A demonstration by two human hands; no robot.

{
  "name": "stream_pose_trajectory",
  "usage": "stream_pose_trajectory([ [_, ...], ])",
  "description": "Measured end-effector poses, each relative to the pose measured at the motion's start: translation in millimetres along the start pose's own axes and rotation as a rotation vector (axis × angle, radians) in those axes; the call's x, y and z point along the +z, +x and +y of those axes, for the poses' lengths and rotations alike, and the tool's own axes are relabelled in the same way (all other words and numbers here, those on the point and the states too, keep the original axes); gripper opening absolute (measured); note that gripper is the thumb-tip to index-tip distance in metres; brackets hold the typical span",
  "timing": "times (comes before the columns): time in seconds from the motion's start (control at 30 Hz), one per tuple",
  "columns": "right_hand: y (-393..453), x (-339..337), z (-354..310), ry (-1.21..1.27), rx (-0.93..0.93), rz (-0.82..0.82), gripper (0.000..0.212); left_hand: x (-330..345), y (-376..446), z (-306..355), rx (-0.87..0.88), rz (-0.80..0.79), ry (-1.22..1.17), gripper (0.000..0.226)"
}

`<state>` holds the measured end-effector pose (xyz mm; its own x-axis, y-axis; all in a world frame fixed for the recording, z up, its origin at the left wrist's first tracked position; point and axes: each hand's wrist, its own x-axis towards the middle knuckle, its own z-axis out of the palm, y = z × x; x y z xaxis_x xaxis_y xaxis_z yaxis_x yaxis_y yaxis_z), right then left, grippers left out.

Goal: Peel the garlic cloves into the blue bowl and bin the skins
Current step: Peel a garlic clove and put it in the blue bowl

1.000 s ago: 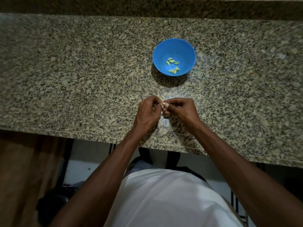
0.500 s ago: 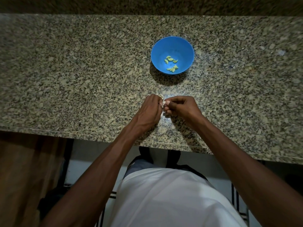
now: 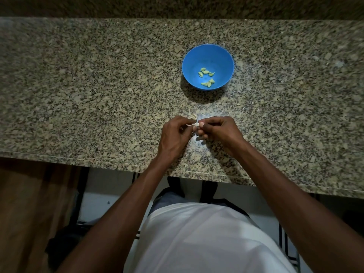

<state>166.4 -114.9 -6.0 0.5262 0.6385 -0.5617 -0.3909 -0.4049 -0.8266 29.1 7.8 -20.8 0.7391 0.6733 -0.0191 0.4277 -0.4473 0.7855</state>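
the step in hand looks to be stripping the skin off one garlic clove [image 3: 196,126], which sits pinched between the two hands just above the counter [image 3: 98,95], near its front edge and well short of the blue bowl [image 3: 208,56]. to do this well, i'd judge the left hand [image 3: 174,135] should keep the clove steady while the right hand [image 3: 216,131] catches a loose edge of skin with a nail and pulls it away along the clove's length, not across, so the papery layer comes off in one piece instead of shreds (small scraps would be tedious to gather for the bin later). the clove is mostly hidden by the fingertips, so how much skin remains on it i cannot tell. both hands are curled, thumb and forefinger of each pinching at the same small pale thing, knuckles up, the remaining fingers tucked under; the forearms come in from the lower corners and meet in front of the body. a little pile of loose skins [image 3: 192,116] lies on the counter just beyond the left hand's fingertips. several peeled cloves [image 3: 206,76] already lie in the bottom of the bowl, so the task seems partly done; no bin is in view.
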Motion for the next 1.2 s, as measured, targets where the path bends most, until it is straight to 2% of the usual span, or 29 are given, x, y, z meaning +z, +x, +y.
stream_pose_trajectory([
  [0.47,-2,8,-2,0.050,-0.001,0.033,0.011,3,-2,3,0.113,0.070,0.102,0.012],
  [0.7,-1,6,2,0.080,0.012,0.043,0.016,8,-3,3,0.163,-0.011,0.158,0.001],
  [1.03,0,2,9,0.135,0.062,0.007,0.014,11,-3,-1,0.092,-0.162,0.134,0.006],
  [1.2,2,2,10,0.133,0.061,-0.018,0.015,12,-1,-1,0.139,-0.183,0.205,0.010],
])
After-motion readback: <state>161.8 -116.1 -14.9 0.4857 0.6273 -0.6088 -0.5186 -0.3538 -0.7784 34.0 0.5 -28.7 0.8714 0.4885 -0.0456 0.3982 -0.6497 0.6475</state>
